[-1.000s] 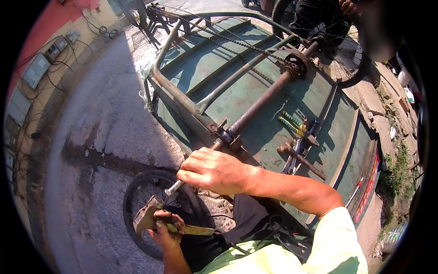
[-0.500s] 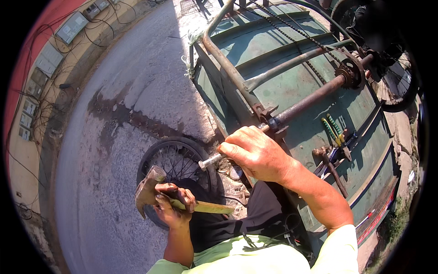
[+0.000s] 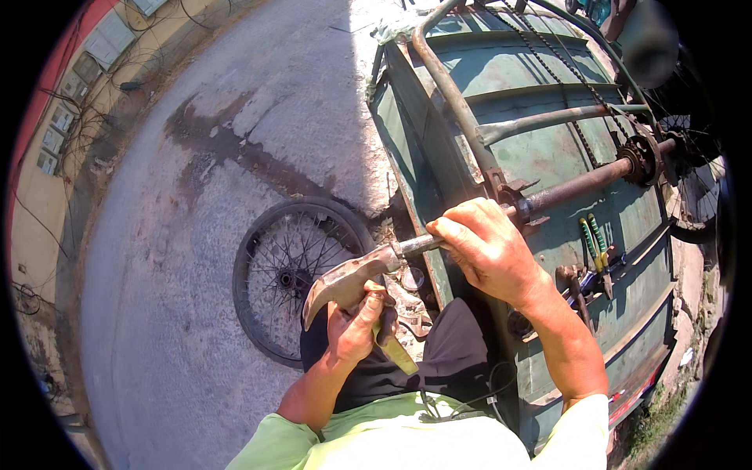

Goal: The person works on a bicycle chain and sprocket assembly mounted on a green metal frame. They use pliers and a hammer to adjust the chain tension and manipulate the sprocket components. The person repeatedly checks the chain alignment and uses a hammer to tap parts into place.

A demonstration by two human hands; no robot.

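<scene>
My left hand [image 3: 354,333] is closed round a claw hammer [image 3: 348,282], below its head. The hammer's striking face meets the end of a metal axle shaft [image 3: 421,244], or lies just in front of it. My right hand [image 3: 492,254] grips this shaft with fingers and thumb. Beyond that hand the shaft lines up with a rusty axle tube [image 3: 580,188], which runs to a sprocket [image 3: 636,159] at the right. A bent frame tube [image 3: 454,86] comes down to a bracket beside the axle.
A spoked wheel [image 3: 244,298] lies on the ground to my left. On the green metal cart [image 3: 548,258] rest green-and-yellow-handled pliers [image 3: 598,249] and another hammer [image 3: 578,294]. A chain [image 3: 576,78] stretches over the cart. Meter boxes [image 3: 110,39] line the wall at far left.
The hammer has swung up and right, its head turning from away from the shaft to the shaft's end. My right hand keeps its grip. The whole view has shifted a little.
</scene>
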